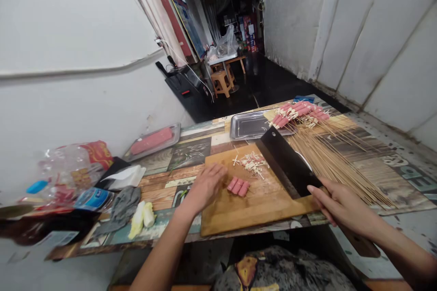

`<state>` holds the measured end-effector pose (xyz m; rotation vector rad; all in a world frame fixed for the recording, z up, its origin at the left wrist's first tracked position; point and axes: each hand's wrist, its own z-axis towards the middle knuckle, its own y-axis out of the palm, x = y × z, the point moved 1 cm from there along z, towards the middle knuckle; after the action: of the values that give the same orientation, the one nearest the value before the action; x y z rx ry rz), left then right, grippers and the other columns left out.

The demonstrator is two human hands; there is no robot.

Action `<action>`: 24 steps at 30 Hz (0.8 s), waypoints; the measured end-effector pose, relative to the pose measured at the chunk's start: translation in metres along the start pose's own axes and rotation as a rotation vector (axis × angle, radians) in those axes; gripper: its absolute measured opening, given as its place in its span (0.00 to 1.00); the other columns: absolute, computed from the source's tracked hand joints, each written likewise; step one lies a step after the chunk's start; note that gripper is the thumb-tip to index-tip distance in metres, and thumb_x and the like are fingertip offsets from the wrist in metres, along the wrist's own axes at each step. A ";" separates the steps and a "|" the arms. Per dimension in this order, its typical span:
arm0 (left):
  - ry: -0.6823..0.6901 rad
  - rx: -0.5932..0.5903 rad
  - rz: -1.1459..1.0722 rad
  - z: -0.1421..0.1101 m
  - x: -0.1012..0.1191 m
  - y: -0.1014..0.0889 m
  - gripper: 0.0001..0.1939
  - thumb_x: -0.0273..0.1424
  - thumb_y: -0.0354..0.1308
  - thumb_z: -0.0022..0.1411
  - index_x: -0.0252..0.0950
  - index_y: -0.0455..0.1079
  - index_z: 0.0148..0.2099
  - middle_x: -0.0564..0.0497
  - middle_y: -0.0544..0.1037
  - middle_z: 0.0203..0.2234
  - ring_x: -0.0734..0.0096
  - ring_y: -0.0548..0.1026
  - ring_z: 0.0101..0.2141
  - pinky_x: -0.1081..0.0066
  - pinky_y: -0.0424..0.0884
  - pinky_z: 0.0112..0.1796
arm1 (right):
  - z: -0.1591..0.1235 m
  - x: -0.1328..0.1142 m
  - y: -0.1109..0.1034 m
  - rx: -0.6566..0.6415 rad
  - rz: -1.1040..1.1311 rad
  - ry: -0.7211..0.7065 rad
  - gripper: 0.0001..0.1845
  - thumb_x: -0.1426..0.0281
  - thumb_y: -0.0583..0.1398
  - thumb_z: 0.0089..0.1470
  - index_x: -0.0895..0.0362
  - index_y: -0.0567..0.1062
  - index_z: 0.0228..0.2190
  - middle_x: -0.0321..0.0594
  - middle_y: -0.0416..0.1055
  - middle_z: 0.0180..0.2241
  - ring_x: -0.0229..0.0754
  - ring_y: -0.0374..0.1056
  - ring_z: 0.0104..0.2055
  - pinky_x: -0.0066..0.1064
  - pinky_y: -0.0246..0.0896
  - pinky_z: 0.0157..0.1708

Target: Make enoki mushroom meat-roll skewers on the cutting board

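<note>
My right hand (336,200) is wrapped round the wooden handle of a cleaver (290,163). Its broad dark blade slants over the right part of a wooden cutting board (262,211). At the board's left edge, my left hand (209,184) has its fingers stretched out, slightly blurred, and no object shows in it. Just right of those fingers lie several short pink meat rolls (238,186), side by side. Behind them is a small heap of white and pink trimmings (253,163). Skewered pink rolls (297,112) are piled at the back right.
Long bare skewer sticks (327,163) fan out right of the board. A metal tray (247,126) sits behind it, another tray holding pink meat slices (152,141) at the left. Grey cloth (124,209), pale yellow leaves (142,218), a dark bottle (51,227) and plastic packaging (75,168) crowd the left end.
</note>
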<state>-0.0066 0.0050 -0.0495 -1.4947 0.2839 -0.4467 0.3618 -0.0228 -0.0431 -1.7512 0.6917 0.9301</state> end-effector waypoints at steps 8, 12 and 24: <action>-0.033 -0.135 0.020 0.023 -0.016 -0.004 0.09 0.23 0.53 0.49 0.36 0.69 0.35 0.48 0.76 0.29 0.63 0.74 0.34 0.65 0.67 0.42 | 0.005 0.011 0.008 0.023 0.182 0.026 0.26 0.41 0.51 0.54 0.51 0.60 0.24 0.27 0.60 0.10 0.36 0.58 0.11 0.28 0.55 0.16; -0.401 0.040 -0.236 0.015 -0.040 -0.005 0.05 0.25 0.54 0.49 0.37 0.66 0.32 0.56 0.71 0.22 0.71 0.70 0.25 0.74 0.62 0.29 | 0.007 0.023 0.014 0.031 0.260 0.052 0.29 0.39 0.50 0.52 0.52 0.60 0.23 0.27 0.58 0.10 0.35 0.56 0.11 0.27 0.54 0.14; -1.233 0.192 -0.165 0.070 -0.141 0.014 0.13 0.38 0.58 0.65 0.32 0.71 0.42 0.49 0.76 0.37 0.69 0.75 0.37 0.64 0.72 0.40 | 0.016 0.048 0.026 -0.019 0.403 0.102 0.30 0.38 0.52 0.50 0.53 0.63 0.23 0.29 0.59 0.15 0.34 0.55 0.14 0.26 0.58 0.14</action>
<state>-0.0989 0.1321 -0.0717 -1.3558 -0.8324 0.3571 0.3629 -0.0180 -0.0995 -1.7160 1.1341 1.1232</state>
